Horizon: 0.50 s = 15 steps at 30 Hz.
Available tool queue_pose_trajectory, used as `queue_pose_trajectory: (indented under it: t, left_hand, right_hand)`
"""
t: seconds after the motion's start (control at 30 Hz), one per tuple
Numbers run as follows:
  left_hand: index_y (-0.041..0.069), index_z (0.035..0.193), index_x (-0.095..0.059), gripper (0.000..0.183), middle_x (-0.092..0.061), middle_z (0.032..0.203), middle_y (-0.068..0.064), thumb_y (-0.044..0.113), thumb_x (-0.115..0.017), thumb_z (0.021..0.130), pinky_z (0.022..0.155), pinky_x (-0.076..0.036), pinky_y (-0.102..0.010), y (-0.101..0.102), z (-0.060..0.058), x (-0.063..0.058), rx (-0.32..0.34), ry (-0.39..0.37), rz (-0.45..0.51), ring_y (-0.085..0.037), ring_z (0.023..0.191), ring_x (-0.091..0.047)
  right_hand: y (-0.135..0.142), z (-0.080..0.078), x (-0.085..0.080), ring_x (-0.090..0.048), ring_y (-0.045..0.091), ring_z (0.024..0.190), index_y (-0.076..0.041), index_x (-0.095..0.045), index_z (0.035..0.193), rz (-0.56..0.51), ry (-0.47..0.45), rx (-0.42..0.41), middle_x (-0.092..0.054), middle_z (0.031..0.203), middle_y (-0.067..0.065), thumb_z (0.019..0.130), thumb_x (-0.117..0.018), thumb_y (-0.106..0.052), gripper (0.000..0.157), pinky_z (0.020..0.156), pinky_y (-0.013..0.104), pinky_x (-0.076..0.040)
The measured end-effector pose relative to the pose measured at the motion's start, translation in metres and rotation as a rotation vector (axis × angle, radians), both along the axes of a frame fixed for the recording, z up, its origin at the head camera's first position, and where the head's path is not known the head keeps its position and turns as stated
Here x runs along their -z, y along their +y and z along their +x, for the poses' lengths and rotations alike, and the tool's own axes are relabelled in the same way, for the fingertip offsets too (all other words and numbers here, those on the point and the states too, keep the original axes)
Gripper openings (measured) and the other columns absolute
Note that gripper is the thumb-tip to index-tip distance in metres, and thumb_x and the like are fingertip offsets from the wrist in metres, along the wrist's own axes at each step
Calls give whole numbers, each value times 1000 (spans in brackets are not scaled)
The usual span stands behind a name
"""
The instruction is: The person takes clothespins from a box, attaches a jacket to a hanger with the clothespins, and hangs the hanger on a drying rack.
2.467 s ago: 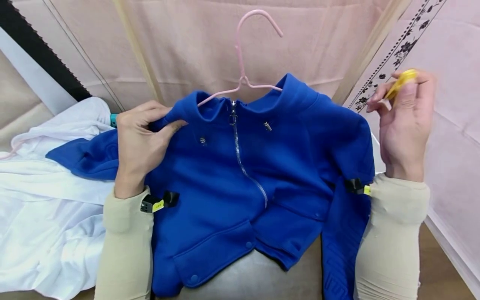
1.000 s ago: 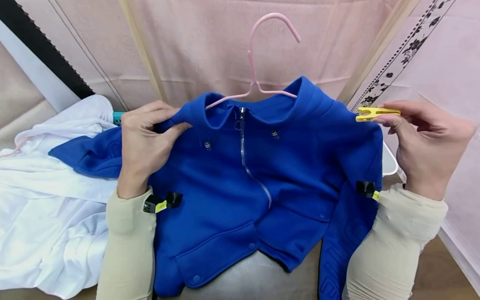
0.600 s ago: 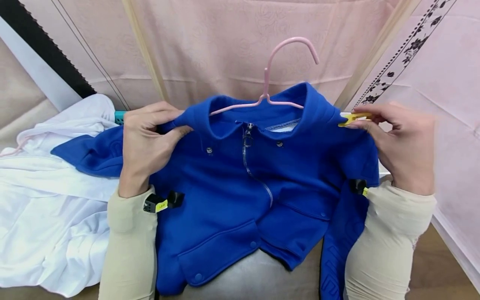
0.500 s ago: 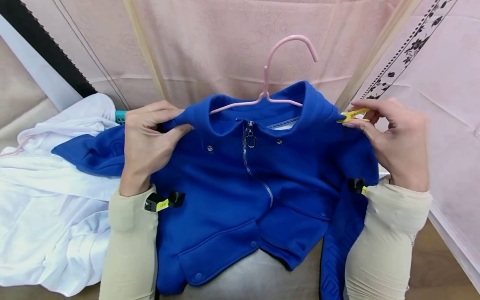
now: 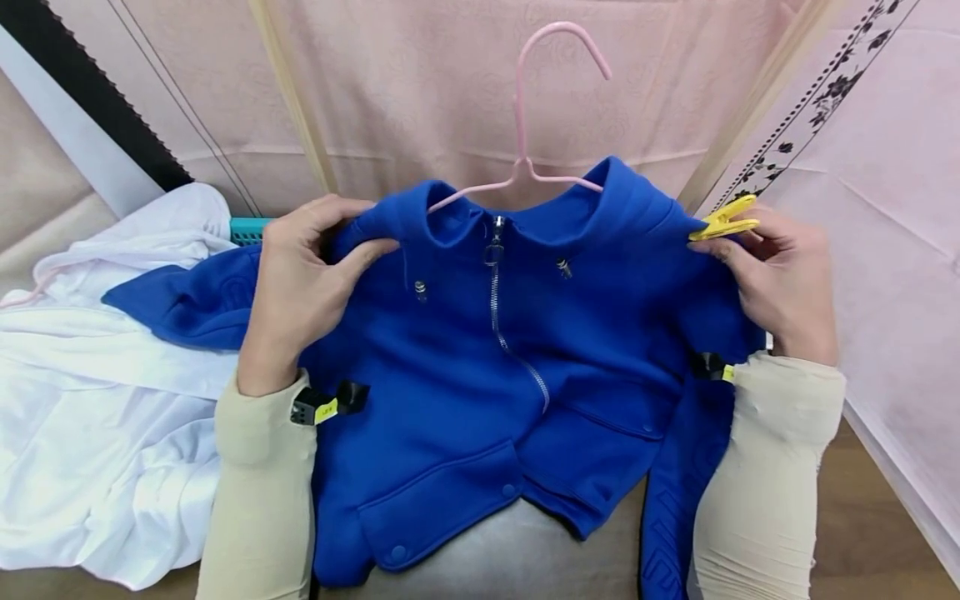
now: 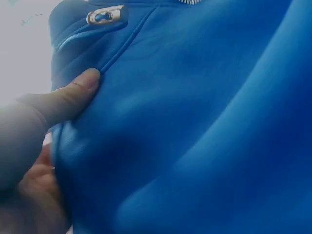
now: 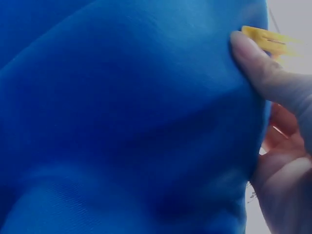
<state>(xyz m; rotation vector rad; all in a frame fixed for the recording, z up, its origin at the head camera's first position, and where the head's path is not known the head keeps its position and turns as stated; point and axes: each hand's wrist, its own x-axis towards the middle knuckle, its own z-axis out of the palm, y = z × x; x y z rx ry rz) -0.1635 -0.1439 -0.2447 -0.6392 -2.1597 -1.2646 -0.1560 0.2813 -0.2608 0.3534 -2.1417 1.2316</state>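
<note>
A blue zip jacket (image 5: 435,358) is spread out on a pink hanger (image 5: 521,108), whose hook rises above the collar. My left hand (image 5: 303,292) pinches the shoulder at the left, thumb in front and fingers behind; the left wrist view shows the thumb (image 6: 80,95) flat on the cloth. At the opposite shoulder, a yellow clothespin (image 5: 723,221) is clipped on, its handles standing apart. Just below it my right hand (image 5: 787,283) pinches the jacket's shoulder, with the thumb (image 7: 253,58) on the front. The hanger's arms are mostly hidden inside the jacket.
White garments (image 5: 97,433) lie to the left, one jacket sleeve resting over them. Behind them shows part of a teal object (image 5: 247,230). A pink cloth (image 5: 450,92) hangs at the back, and a grey-brown surface (image 5: 487,550) lies beneath the jacket.
My right hand brought the yellow clothespin in from the right onto the shoulder, then shifted its grip from clothespin to cloth. The hanger dipped and rose again. My left hand kept its hold.
</note>
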Motion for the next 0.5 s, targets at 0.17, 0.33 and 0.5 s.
queue_pose_trajectory:
  t: [0.17, 0.33, 0.5]
  left_hand:
    - [17, 116, -67, 28, -69, 103, 0, 27, -67, 90, 82, -44, -27, -12, -2, 3, -99, -151, -238, -12, 91, -59]
    - [8, 93, -69, 23, -66, 89, -7, 31, -65, 92, 74, -40, -30, -12, -6, 9, -174, -119, -275, -18, 80, -57]
    - [5, 87, -67, 24, -65, 84, -7, 29, -66, 91, 70, -37, -24, -8, -9, 10, -233, 67, -151, -17, 78, -58]
  right_hand:
    - [-4, 0, -2, -65, 14, 80, 19, -66, 88, -273, 146, -125, -71, 88, 7, 73, -70, 20, 16, 73, 15, -53]
    - [-3, 0, -3, -66, 13, 80, 13, -70, 87, -238, 119, -76, -72, 88, 6, 74, -73, 15, 14, 73, 15, -53]
    - [28, -8, 8, -66, 4, 73, 4, -74, 96, -172, -51, 224, -73, 83, -8, 88, -69, -16, 22, 75, 13, -51]
